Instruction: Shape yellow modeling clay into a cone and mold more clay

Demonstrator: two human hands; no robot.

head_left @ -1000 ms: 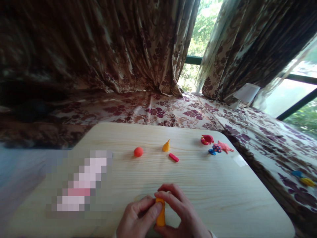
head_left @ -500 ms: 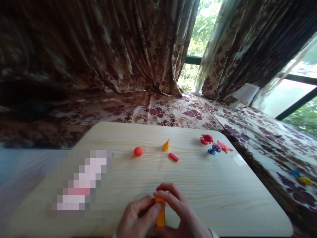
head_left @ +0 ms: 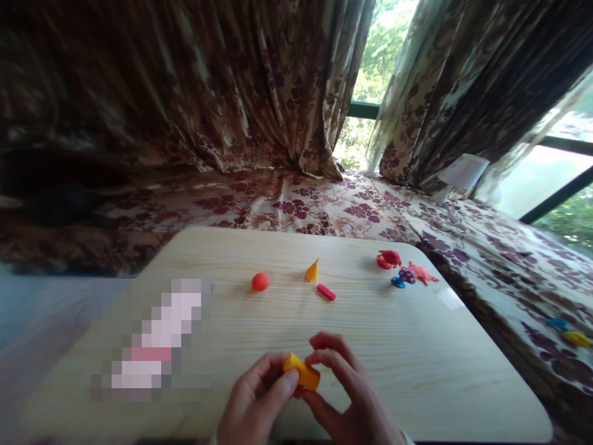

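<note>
A thick yellow-orange piece of modelling clay (head_left: 303, 374) is held above the near part of the table, lying slanted. My left hand (head_left: 259, 395) pinches it, thumb on top and fingers behind. From the other side my right hand (head_left: 347, 383) curves around its right end, index fingertip at the upper edge and thumb below; its other fingers are raised. Farther off on the table are a red-orange ball (head_left: 260, 282), a yellow pointed clay piece (head_left: 312, 271) and a short pinkish-red stick (head_left: 326, 292).
Small clay figures stand at the table's far right: a dark red one (head_left: 390, 258), a blue one with a dotted top (head_left: 404, 277) and a pink one (head_left: 422, 273). A pixelated patch (head_left: 157, 340) covers the left side. Beyond the wooden table (head_left: 222, 247) lies flowered fabric (head_left: 296, 204).
The yellow clay has turned from upright to slanted and come up slightly. My right fingers have opened a little around it. The view has shifted slightly.
</note>
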